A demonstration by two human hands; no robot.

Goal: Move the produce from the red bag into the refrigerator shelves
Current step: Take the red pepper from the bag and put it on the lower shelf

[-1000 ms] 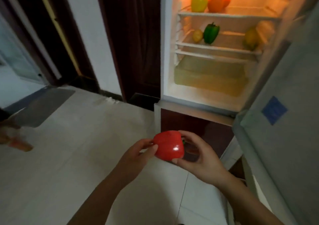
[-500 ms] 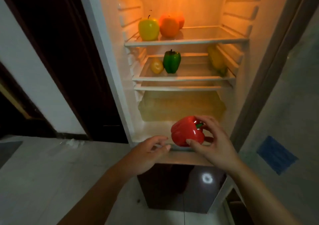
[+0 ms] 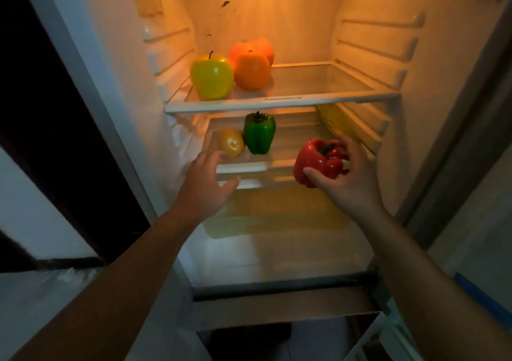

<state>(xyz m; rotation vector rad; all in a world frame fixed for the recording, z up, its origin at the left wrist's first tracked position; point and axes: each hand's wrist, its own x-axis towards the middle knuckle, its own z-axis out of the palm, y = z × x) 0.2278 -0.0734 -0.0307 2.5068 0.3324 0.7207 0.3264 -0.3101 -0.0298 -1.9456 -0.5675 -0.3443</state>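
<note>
My right hand (image 3: 350,177) grips a red bell pepper (image 3: 318,162) in front of the right part of the middle refrigerator shelf (image 3: 243,166). On that shelf stand a green bell pepper (image 3: 259,133) and a small yellow fruit (image 3: 231,142) at the left, with a yellow item (image 3: 336,121) at the far right. My left hand (image 3: 206,184) is empty, fingers relaxed, just before the shelf's left front edge. The top shelf (image 3: 282,101) carries a yellow apple (image 3: 212,75) and two oranges (image 3: 252,69). The red bag is out of view.
A clear crisper drawer (image 3: 277,213) sits below the middle shelf. The open refrigerator door (image 3: 476,222) stands at the right, with a blue sticker on it. A dark doorway (image 3: 55,111) lies at the left, and a lower compartment (image 3: 277,310) is beneath.
Both hands rose from below the refrigerator opening to the middle shelf. The left hand let go of the red pepper; the right hand alone carries it. The view closed in on the shelves.
</note>
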